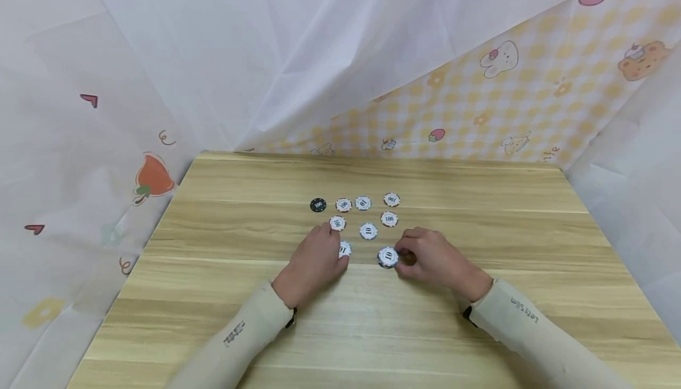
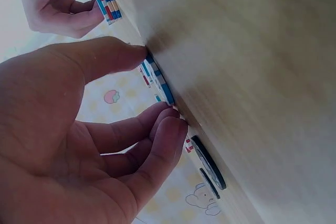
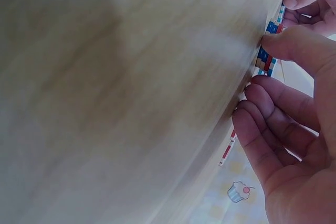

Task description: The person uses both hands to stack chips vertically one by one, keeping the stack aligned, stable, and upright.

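Observation:
My left hand (image 1: 314, 259) pinches a blue-edged poker chip (image 2: 159, 81) flat on the table, thumb at one edge and fingertips at the other. In the head view that chip, marked 10, is partly covered by the hand. To its right, a short stack of poker chips (image 1: 388, 257) has a white-faced 10 on top. Thumb and fingers of my right hand (image 1: 433, 257) hold this stack at its right side; its layered blue, red and tan edges (image 3: 266, 59) show in the right wrist view. A red-edged 100 chip (image 1: 337, 223) lies right at the left fingertips.
Beyond the hands lie a black 100 chip (image 1: 318, 204), a blue-edged 10 chip (image 1: 368, 231), another 10 chip (image 1: 363, 203) and several 100 chips (image 1: 389, 219). The wooden table (image 1: 479, 200) ends at a patterned cloth (image 1: 457, 123) behind.

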{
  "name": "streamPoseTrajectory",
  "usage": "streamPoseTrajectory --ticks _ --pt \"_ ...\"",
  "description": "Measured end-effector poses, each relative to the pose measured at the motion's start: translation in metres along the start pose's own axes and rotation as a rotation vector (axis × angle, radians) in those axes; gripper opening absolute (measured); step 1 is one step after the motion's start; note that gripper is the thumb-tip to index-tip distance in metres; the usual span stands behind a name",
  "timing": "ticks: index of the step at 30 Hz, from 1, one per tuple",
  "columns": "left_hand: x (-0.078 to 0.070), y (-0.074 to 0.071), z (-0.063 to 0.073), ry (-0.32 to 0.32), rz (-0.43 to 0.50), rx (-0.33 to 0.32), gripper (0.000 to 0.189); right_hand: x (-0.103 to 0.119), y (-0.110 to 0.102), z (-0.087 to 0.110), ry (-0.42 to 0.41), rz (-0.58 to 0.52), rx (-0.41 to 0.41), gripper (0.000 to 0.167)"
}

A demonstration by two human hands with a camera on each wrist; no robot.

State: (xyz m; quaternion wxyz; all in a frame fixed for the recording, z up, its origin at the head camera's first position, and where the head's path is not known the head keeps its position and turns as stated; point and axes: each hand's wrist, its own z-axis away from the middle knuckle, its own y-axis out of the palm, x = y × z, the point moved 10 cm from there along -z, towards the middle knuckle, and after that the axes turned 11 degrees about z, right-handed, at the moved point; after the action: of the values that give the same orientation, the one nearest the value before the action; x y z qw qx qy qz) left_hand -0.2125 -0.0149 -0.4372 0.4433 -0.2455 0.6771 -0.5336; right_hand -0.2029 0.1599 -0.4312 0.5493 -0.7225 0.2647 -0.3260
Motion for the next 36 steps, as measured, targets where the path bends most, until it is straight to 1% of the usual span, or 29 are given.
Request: streamPoseTrajectory --ticks 3,5,14,20,27,31,36 --pt "-0.0004 -0.0008 -0.0021 0.009 0.013 0.001 0.033 0.0004 -0.0005 -0.0004 -0.002 0.001 -0.001 0.021" --pt "-0.0007 -0.0011 -0.0033 0.013 0.023 0.003 0.032 0.0005 -0.0008 -0.0006 -0.003 0.004 -0.002 0.021" --pt "0.0004 0.0019 -0.0054 -0.005 0.031 0.035 0.033 0.0009 -0.0008 -0.0014 -0.003 -0.016 0.011 0.020" --pt "0.0025 0.0019 -0.0058 -0.001 0.035 0.030 0.033 0.0002 -0.0004 -0.0013 -0.001 -0.032 0.018 0.019" --pt "0.0048 0.0023 -0.0058 -0.026 0.041 0.048 0.034 -0.0002 -0.0003 -0.0012 -0.001 -0.035 0.020 0.019" --pt "0.0037 0.0001 -0.0052 -0.023 0.045 0.041 0.035 -0.0009 -0.0002 -0.0011 0.003 -0.042 0.021 0.019" --pt "0.0001 -0.0030 -0.0049 -0.001 0.068 0.021 0.032 -0.0014 0.0004 -0.0010 0.007 -0.051 0.026 0.018"
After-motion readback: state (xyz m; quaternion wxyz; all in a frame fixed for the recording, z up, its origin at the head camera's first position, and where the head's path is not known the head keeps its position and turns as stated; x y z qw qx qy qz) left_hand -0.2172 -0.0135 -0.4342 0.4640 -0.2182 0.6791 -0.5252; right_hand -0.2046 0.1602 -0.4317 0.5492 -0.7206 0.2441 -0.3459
